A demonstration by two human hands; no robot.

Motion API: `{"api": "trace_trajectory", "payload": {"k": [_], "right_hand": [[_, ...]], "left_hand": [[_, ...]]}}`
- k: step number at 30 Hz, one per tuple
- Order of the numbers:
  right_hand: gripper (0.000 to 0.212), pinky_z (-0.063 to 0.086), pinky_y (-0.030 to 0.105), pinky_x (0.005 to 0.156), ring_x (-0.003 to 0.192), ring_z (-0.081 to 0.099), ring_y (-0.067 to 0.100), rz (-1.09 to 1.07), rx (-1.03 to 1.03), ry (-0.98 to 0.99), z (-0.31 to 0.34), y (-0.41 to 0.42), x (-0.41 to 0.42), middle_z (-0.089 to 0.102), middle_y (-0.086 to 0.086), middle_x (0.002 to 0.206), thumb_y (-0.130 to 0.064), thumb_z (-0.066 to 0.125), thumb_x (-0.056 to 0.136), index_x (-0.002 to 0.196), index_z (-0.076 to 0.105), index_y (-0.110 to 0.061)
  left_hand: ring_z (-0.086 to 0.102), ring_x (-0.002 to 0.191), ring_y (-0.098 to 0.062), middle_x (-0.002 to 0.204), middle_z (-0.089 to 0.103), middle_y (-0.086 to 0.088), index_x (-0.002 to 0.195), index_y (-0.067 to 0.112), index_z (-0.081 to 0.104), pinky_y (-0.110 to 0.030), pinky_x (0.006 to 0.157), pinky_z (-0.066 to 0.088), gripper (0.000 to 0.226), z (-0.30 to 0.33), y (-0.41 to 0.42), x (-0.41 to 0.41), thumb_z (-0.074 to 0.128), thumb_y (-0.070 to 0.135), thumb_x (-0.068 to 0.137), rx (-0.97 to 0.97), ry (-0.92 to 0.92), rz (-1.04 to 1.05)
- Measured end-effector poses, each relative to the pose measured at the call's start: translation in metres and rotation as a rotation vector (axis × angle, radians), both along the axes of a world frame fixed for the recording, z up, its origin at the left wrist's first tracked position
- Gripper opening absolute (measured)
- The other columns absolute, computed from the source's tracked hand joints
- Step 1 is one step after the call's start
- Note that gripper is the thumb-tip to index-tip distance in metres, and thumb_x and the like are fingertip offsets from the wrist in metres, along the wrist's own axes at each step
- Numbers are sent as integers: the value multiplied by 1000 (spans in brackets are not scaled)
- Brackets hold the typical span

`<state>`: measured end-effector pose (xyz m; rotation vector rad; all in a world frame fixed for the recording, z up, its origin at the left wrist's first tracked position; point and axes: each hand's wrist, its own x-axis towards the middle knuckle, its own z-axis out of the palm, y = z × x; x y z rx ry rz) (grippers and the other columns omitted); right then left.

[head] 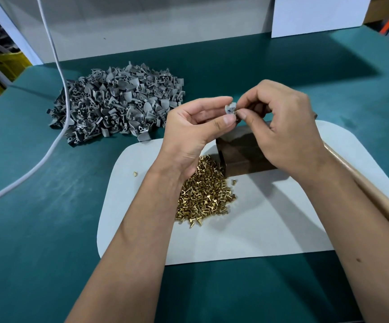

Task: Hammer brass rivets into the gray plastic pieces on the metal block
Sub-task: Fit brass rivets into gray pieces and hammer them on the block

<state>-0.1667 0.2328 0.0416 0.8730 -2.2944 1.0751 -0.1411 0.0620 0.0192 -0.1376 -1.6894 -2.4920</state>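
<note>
Over the middle of the table (37, 252), both hands are up off the surface working on one small gray plastic piece (230, 108). The left hand (195, 131) pinches it between thumb and fingertips, palm turned up. The right hand (279, 127) comes in from the other side with fingers curled, pinching a tiny brass rivet (235, 111) right against the piece; it's too small to tell how far in it sits.

Directly under the hands there's the metal block (240, 157), dark and shiny, sitting on a white mat (270, 224) that lies toward the near edge of the table. Just beside the block, on the mat's left half, is a heap of brass rivets (202, 194), partly hidden by the left wrist. One stray rivet (134, 174) lies alone near the mat's left edge.

Toward the far left corner of the table is a big pile of gray plastic pieces (118, 106), with a white cable (55, 136) draped across its left side and running off the left edge. A brown handle-like rod (375, 194) runs along under the right forearm toward the right edge; can't tell what's on its end.
</note>
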Motion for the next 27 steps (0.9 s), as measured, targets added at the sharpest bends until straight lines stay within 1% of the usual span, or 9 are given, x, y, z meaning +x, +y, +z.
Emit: {"api": "trace_trajectory", "payload": {"k": [2, 5, 8, 10, 12, 15, 20, 27], "right_hand": [[4, 40, 12, 74, 79, 53, -2, -5, -2, -5, 0, 0, 0, 64, -4, 87, -7, 68, 92, 93, 71, -7], [5, 39, 11, 74, 77, 53, 3, -26, 9, -5, -1, -1, -1, 65, -4, 86, -10, 68, 92, 93, 73, -8], [7, 39, 10, 73, 76, 54, 5, -38, 28, -12, -1, -1, -1, 65, -5, 84, -12, 68, 93, 92, 74, -9], [7, 42, 12, 72, 75, 57, 6, -42, 22, -25, 0, 0, -1, 67, -5, 83, -13, 69, 92, 90, 74, -10], [6, 45, 17, 71, 73, 60, 9, -36, -1, -52, 1, 0, 0, 69, -5, 80, -14, 70, 91, 88, 74, -11], [6, 45, 20, 66, 68, 61, 10, -19, -35, -101, 2, 1, 0, 69, -8, 75, -15, 71, 89, 84, 75, -13], [7, 39, 16, 63, 62, 57, 6, -17, -51, -153, 0, 3, -1, 65, -15, 69, -16, 74, 88, 81, 75, -16], [8, 36, 11, 61, 58, 55, 2, -38, -57, -163, -4, 3, -3, 62, -18, 65, -17, 74, 87, 79, 74, -16]], "left_hand": [[74, 88, -23, 91, 78, -12, 102, 0, 73, -29, 80, 61, 28, -1, 1, 0, 74, -13, 78, -25, 10, 9], [75, 85, -23, 89, 78, -13, 100, 1, 73, -30, 78, 61, 27, -1, 1, -1, 76, -11, 76, -33, 18, 25], [75, 82, -22, 87, 78, -13, 99, 1, 74, -29, 77, 61, 27, -2, 0, -1, 75, -14, 77, -56, 24, 34], [76, 82, -22, 88, 78, -13, 99, 1, 74, -29, 77, 62, 27, -2, -1, -1, 75, -16, 78, -77, 24, 31], [76, 81, -22, 87, 78, -13, 99, 0, 74, -29, 76, 62, 28, -1, -2, -1, 75, -16, 77, -98, 27, 31], [76, 79, -21, 85, 78, -12, 97, 0, 74, -28, 74, 62, 27, 0, -3, 0, 76, -16, 75, -110, 30, 36], [75, 76, -20, 84, 78, -12, 95, 0, 74, -30, 73, 63, 28, 0, 0, 1, 78, -17, 73, -141, 29, 50], [75, 73, -18, 79, 78, -9, 91, 2, 75, -27, 69, 62, 27, -1, 3, 2, 80, -17, 72, -158, 26, 76]]}}
